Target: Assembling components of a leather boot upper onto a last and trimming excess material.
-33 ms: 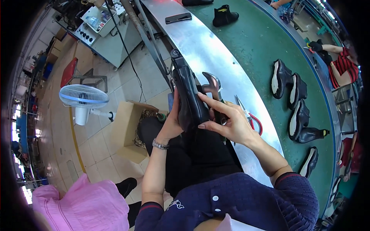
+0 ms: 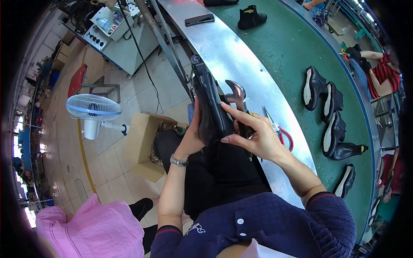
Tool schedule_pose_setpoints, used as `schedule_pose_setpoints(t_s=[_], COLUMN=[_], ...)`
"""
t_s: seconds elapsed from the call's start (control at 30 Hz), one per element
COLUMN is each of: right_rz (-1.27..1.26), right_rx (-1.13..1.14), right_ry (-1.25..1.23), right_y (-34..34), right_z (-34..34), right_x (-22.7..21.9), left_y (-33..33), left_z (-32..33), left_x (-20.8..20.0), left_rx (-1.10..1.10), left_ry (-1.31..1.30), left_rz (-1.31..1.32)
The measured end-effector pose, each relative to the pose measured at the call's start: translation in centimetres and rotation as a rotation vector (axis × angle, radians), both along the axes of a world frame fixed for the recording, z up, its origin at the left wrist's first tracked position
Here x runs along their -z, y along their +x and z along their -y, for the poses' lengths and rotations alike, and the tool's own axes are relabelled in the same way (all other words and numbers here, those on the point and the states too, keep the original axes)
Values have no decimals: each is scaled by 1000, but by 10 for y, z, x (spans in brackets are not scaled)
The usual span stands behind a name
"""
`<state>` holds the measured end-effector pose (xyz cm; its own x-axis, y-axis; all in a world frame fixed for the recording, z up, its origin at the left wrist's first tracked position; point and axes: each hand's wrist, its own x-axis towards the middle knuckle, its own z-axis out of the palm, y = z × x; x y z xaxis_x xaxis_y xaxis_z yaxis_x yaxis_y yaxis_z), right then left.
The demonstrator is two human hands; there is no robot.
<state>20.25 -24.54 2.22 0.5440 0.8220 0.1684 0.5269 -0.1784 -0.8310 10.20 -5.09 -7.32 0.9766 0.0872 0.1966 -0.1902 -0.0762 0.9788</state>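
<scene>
A glossy black leather boot [image 2: 215, 114] is held over my lap at the bench edge, its long side turned up toward me. My left hand [image 2: 192, 136] wraps its left side, the fingers hidden beneath. My right hand [image 2: 258, 131] presses index finger and thumb against its right side; the other fingers curl under. Just beyond the right hand is a hammer with a curved metal head [image 2: 237, 91]; its handle runs down behind my fingers, and I cannot tell whether they touch it. Scissors with red handles [image 2: 285, 138] lie on the metal bench right of that hand.
Several black boots [image 2: 333, 129] with pale soles stand or lie on the green belt [image 2: 279, 64] beyond the metal ledge [image 2: 234, 47]. A phone [image 2: 199, 19] rests farther up. Left are a cardboard box [image 2: 142, 146], a fan [image 2: 92, 112] and a person in pink [image 2: 97, 228].
</scene>
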Motion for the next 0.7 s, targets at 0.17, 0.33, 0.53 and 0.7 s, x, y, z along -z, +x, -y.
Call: schedule_pose_setpoints(t_s=[0.17,0.33,0.53,0.7], right_rz=[-28,-33,-610,-1077], right_rx=[-4,-102,64,-40], right_ry=[21,31,172,192], right_y=[10,12,30,33], right_z=[-8,-11,4,22], right_x=[5,6,-2,8], left_y=[-1,25,44,44], left_z=[-17,-17,2,5], left_x=[-19,-59,-74,-71], left_rx=[21,-232,-378,-387], left_ry=[85,-474,-513,-561], left_rz=[-27,-46,-53,-80])
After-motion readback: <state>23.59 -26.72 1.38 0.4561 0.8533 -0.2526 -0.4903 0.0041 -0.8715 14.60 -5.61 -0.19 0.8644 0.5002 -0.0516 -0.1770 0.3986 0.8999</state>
